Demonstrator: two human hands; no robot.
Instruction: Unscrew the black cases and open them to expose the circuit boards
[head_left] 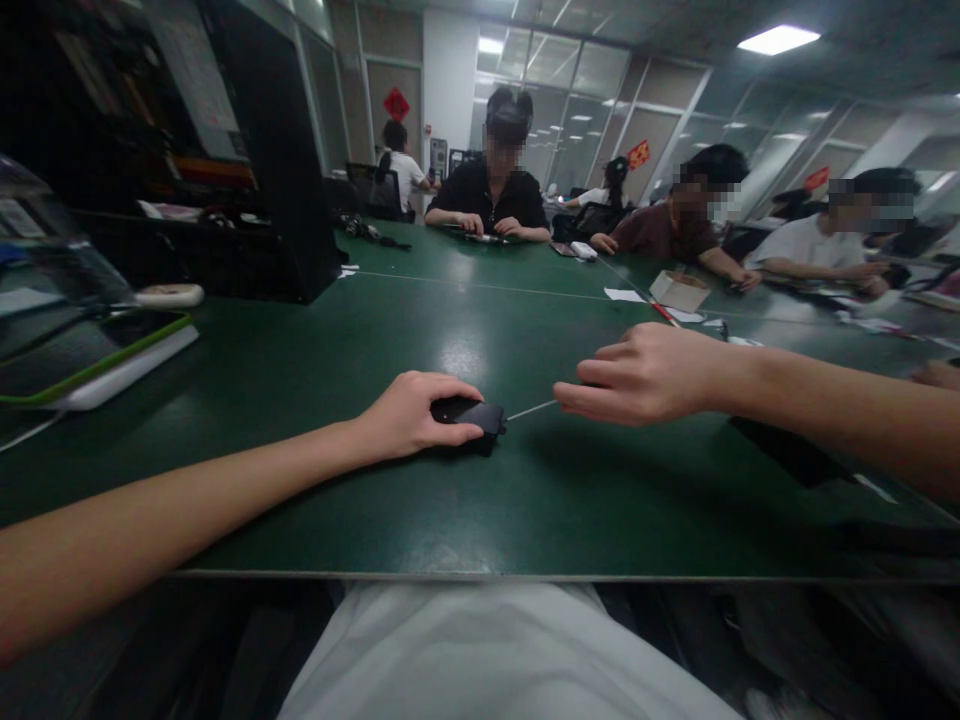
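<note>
On the green table (390, 525), my left hand (412, 415) is closed around a small black box-shaped device (480, 415), fingers along its far side and thumb along the near side. A thin, straight, pale rod or cord (531, 410) runs from the device's right end to the fingertips of my right hand (637, 378). Those fingers are pinched together on its other end, a little above the tabletop. Whether the rod is fixed to the device or only touches it, I cannot tell. A flat dark object (787, 450) lies under my right forearm, partly hidden.
To the left stand a black cabinet (281, 150) and a green-edged tablet-like object (105, 350) on a white base. A small open cardboard box (679, 290) and paper scraps (624, 295) lie farther right. Several people sit around the table, one person (491, 190) directly opposite.
</note>
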